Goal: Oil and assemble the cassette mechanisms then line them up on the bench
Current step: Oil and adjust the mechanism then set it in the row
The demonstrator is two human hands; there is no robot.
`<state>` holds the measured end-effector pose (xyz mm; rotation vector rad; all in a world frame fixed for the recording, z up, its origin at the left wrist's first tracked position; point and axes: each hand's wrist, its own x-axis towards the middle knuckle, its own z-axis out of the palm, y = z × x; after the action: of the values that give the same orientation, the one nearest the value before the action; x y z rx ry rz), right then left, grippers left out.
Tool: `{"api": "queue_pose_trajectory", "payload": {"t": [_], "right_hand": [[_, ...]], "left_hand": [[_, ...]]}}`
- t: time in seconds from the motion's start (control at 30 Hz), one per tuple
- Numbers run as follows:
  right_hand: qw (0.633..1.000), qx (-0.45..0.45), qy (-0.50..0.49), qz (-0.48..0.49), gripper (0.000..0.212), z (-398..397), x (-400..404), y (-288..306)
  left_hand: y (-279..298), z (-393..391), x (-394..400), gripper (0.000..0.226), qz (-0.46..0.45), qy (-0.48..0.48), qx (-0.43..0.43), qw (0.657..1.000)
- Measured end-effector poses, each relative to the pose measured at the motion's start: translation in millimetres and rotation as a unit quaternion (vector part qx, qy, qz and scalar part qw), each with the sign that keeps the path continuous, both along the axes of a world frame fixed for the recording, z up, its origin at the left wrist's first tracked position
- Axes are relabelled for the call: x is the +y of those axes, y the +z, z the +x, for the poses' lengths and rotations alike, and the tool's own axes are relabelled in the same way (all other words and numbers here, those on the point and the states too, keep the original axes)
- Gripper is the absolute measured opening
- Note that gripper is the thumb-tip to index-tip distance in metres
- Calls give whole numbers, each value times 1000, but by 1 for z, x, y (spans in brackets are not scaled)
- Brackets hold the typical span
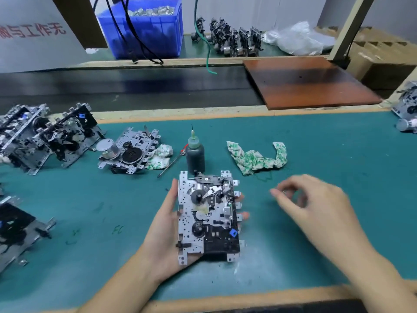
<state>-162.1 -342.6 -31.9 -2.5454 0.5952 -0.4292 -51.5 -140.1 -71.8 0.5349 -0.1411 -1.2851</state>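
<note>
Cradling the cassette mechanism (208,216) at lower centre in a curled left hand (167,224), the blurred right hand (316,199) pinches something tiny, which may drop unseen near the oil bottle (195,154).

left hand (165,231) palm up, fingers cupped; right hand (316,206) hovering, fingers curled.

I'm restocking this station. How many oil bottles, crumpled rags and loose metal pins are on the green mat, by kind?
Oil bottle: 1
Crumpled rags: 2, right rag, small rag
Metal pin: 1
Total: 4
</note>
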Motion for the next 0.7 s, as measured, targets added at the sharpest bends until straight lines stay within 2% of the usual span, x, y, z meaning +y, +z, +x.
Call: {"api": "queue_pose_trajectory", "payload": {"t": [0.03,0.07,0.13,0.2,0.23,0.27,0.3,0.37,0.43,0.5,0.53,0.6,0.7], "right_hand": [[992,65,-53,-92,21,0,-9,-2],[978,145,-79,-125,24,1,-15,-6],[970,223,-49,-82,22,6,-25,-15],[983,184,20,-10,15,12,-28,-18],[987,138,52,63,15,15,-29,-17],[976,83,72,189,15,19,-28,-13],[936,14,85,341,14,21,-25,-8],[813,-103,86,566,10,26,-21,3],[712,-172,69,677,13,31,-13,8],[636,-207,44,743,8,35,-5,6],[614,-211,34,760,6,36,-1,3],[601,-197,26,774,6,36,4,-3],[566,-186,21,803,26,35,6,-8]], "left_hand": [[-1,-2,-1,81,16,5,4,1000],[-3,-4,-2,81,33,9,5,999],[-3,-3,-4,82,51,21,11,998],[-4,-2,-4,82,59,36,14,998],[-6,-1,-4,82,60,43,17,997],[-7,0,-5,82,64,51,20,996],[-8,-1,-5,81,68,55,20,996],[-8,-1,-6,81,78,58,17,995],[-7,-1,-6,81,87,62,9,994],[-6,-1,-6,81,92,62,6,994],[-6,-1,-6,80,98,61,4,993],[-7,-1,-5,80,104,59,2,993],[-8,-1,-6,80,105,61,4,993]]}}
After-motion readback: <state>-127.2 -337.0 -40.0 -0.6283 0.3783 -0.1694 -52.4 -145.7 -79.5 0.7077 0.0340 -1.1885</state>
